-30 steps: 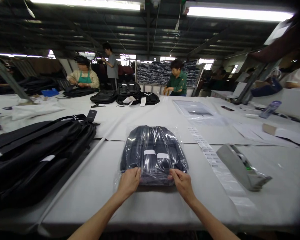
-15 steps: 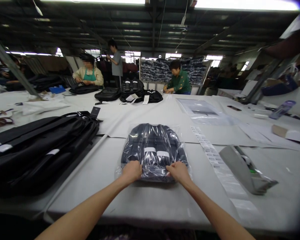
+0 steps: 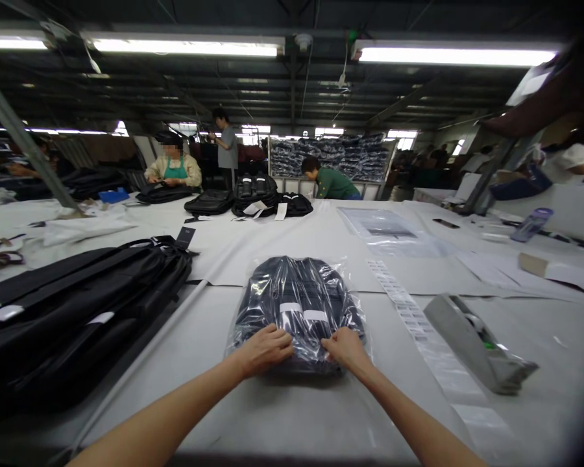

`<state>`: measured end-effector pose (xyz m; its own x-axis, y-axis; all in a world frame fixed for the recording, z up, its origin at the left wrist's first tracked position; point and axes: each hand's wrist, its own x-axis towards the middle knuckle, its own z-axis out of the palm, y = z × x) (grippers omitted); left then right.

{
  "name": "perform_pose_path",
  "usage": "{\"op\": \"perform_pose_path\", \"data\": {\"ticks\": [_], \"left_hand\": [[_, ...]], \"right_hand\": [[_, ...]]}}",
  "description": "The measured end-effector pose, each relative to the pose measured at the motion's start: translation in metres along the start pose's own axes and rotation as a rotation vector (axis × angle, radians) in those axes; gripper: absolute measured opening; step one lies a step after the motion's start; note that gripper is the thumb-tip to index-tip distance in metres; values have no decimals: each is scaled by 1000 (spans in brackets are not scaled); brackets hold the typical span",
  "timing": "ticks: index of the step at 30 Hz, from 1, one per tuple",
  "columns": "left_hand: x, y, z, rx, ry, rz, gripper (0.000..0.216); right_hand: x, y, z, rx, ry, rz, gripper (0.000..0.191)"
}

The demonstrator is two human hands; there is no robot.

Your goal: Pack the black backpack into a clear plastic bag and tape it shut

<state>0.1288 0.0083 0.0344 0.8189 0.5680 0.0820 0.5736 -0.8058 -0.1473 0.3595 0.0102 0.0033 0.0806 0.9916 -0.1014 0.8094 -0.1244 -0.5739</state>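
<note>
A dark backpack sealed in a clear plastic bag (image 3: 296, 295) lies flat on the white table (image 3: 282, 415) straight ahead of me. My left hand (image 3: 265, 349) rests on the bag's near edge, its fingers laid over the folded plastic. Close beside it, my right hand (image 3: 344, 348) presses the same edge with the fingers curled down on the plastic. The two hands almost meet at the middle of the bag.
A stack of black backpacks (image 3: 73, 305) fills the table's left side. A grey tape dispenser (image 3: 472, 344) and a strip of printed labels (image 3: 409, 311) lie to the right. Empty plastic bags (image 3: 384, 224) lie further back. Other people (image 3: 175, 165) work at the far end.
Both hands have slid inward along the bag's near edge toward each other, folding the plastic flap onto the backpack. The person in green at the far end has bent down.
</note>
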Motion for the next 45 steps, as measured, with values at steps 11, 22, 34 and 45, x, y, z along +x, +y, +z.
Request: {"op": "perform_pose_path", "data": {"ticks": [11,22,34,45], "left_hand": [[38,31,18,15,75,-464,53],[41,22,38,-337,87,162,55],[36,14,48,-478,77,116,56],[40,15,53,-437,84,101,59]], "right_hand": [[-1,-7,-2,-5,19,50,27],[6,-6,-6,12,-80,110,22],[-8,50,-101,208,-45,39,46],[-76,93,-38,48,292,-619,16]]}}
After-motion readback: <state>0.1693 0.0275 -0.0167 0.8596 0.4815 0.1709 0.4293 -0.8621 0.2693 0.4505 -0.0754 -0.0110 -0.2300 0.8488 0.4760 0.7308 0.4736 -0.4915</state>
